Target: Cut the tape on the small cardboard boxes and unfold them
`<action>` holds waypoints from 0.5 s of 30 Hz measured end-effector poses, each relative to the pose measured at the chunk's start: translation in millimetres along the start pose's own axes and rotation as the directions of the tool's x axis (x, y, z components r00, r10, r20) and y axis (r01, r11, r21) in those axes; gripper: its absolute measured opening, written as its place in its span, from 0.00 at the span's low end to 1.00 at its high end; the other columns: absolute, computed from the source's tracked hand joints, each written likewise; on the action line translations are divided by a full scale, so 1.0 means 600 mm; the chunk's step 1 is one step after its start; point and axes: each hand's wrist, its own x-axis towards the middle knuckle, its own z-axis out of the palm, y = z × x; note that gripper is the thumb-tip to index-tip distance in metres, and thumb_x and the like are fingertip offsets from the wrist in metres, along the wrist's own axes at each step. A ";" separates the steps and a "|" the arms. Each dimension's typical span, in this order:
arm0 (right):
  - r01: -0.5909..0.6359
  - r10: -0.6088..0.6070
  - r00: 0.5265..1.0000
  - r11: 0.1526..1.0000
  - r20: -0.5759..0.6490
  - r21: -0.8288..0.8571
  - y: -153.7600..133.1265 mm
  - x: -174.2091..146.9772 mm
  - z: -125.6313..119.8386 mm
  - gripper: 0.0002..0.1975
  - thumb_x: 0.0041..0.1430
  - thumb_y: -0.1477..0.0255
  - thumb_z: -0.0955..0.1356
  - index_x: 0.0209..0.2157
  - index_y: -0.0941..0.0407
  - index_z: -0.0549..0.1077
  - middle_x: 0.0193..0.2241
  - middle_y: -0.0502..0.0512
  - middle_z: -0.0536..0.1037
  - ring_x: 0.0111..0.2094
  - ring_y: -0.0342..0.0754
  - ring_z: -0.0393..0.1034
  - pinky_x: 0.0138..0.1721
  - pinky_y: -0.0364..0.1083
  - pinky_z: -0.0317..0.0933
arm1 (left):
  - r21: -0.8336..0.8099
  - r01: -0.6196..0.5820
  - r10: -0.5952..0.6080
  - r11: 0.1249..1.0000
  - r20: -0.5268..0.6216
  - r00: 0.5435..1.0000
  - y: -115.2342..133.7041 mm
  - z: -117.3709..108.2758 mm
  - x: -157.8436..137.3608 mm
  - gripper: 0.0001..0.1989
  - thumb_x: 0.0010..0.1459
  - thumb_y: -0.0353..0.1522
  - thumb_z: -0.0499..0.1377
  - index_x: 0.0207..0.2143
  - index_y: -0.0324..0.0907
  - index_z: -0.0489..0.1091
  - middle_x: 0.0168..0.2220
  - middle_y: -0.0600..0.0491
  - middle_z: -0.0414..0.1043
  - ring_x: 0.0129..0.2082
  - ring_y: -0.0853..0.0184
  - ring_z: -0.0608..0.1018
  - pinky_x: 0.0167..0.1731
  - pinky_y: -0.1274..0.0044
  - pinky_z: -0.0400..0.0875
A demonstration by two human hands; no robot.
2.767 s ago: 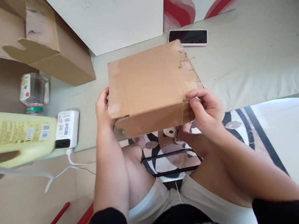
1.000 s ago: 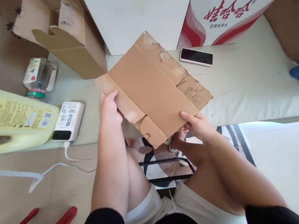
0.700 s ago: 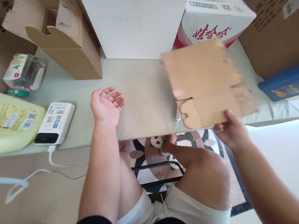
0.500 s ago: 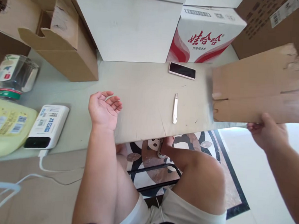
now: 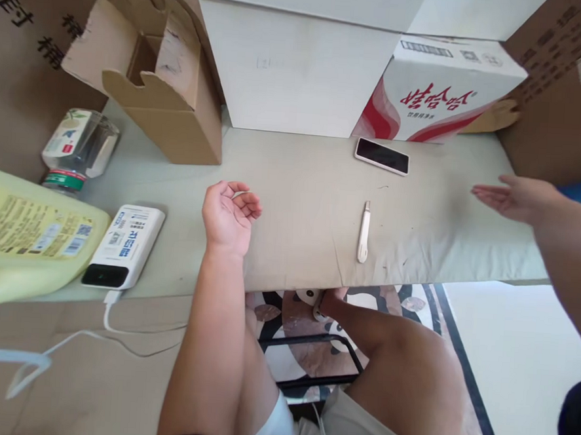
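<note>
My left hand (image 5: 231, 217) rests palm up at the front of the cloth-covered table (image 5: 303, 179), fingers loosely curled and holding nothing. My right hand (image 5: 513, 195) is over the table's right part, its fingers stretched out and nothing in them. Between the hands lies a white utility knife (image 5: 364, 232). Behind it is a phone (image 5: 381, 156) with a dark screen. A piece of brown cardboard (image 5: 496, 117) shows beside the red-and-white carton (image 5: 430, 98), partly hidden by it.
Left of my left hand are a white power bank (image 5: 124, 247) with a cable, a yellowish jug (image 5: 33, 241), a clear plastic bottle (image 5: 81, 145) on its side and an open brown box (image 5: 178, 119). A large white box (image 5: 300, 67) stands at the back, a brown carton (image 5: 568, 97) at the right.
My right hand has let go of the flat brown cardboard and moved up over the table. Brown cardboard now shows beside the red-and-white carton. The view has shifted; my left hand keeps its pose.
</note>
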 end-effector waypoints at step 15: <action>0.281 -0.299 0.772 0.952 0.561 0.121 -0.287 -0.245 0.374 0.08 0.51 0.79 0.73 0.35 0.55 0.79 0.41 0.57 0.80 0.34 0.46 0.76 0.39 0.49 0.74 | -0.088 -0.107 0.103 0.990 -0.052 0.993 0.055 -0.070 -0.037 0.14 0.34 0.29 0.63 0.26 0.42 0.62 0.29 0.59 0.73 0.22 0.76 0.73 0.28 0.82 0.67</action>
